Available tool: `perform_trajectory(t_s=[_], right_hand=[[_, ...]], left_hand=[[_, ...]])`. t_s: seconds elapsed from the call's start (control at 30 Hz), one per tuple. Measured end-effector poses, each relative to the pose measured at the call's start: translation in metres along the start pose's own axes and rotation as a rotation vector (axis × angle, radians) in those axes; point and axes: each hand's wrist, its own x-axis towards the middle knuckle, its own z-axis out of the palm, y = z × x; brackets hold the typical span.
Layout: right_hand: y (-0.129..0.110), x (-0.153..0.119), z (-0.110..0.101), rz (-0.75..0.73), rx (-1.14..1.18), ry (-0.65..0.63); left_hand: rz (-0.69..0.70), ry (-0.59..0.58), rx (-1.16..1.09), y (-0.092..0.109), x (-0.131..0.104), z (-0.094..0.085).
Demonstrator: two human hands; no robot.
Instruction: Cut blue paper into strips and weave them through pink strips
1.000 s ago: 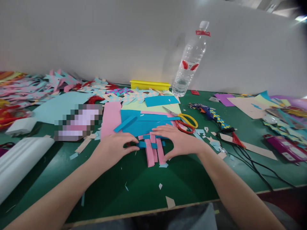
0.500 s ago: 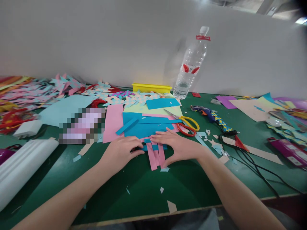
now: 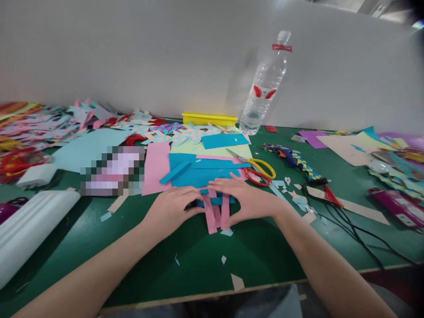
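Note:
Pink paper strips (image 3: pixel 210 219) cross over narrow blue paper strips (image 3: pixel 217 201) in a small weave lying on the table between my hands. My left hand (image 3: pixel 175 205) is curled at the weave's left side, thumb and fingers closing round the blue strip ends and reaching the left pink strip. From the right, my right hand (image 3: pixel 250 198) arches over the weave with fingers stretched out and thumb spread apart. Its fingertips rest at the top of the pink strips, and the thumb touches the right pink strip near its lower end. The weave's upper part is partly hidden under the fingers.
Behind the weave lie blue paper (image 3: pixel 198 176), pink paper (image 3: pixel 155 170) and scissors (image 3: pixel 261 170). A plastic bottle (image 3: pixel 263 92) leans at the wall. A phone (image 3: pixel 114 172) and white long object (image 3: pixel 36 234) are left; cables (image 3: pixel 347 234) and paper scraps (image 3: pixel 300 201) lie right.
The pink strips have spread slightly, with a wider gap between their lower ends. My left thumb and fingers have shifted a little right toward the left pink strip.

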Motion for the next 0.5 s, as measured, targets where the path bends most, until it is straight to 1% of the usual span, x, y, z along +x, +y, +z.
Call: perform_trajectory(t_s=[0.1, 0.17, 0.27, 0.37, 0.5], right_hand=[[0.002, -0.004, -0.007, 0.042, -0.033, 0.141], [0.004, -0.007, -0.012, 0.082, -0.071, 0.179], [0.006, -0.008, -0.016, 0.149, -0.127, 0.109], [0.007, -0.007, -0.016, 0.17, -0.149, 0.045], [0.005, -0.005, -0.012, 0.18, -0.153, 0.072]], left_hand=[[-0.028, -0.005, 0.004, -0.005, -0.002, -0.01], [-0.06, -0.036, 0.015, -0.009, -0.004, -0.015], [-0.071, -0.08, 0.019, -0.013, -0.005, -0.017], [-0.057, -0.106, 0.018, -0.012, -0.004, -0.014], [-0.06, -0.099, 0.034, -0.009, -0.003, -0.01]])
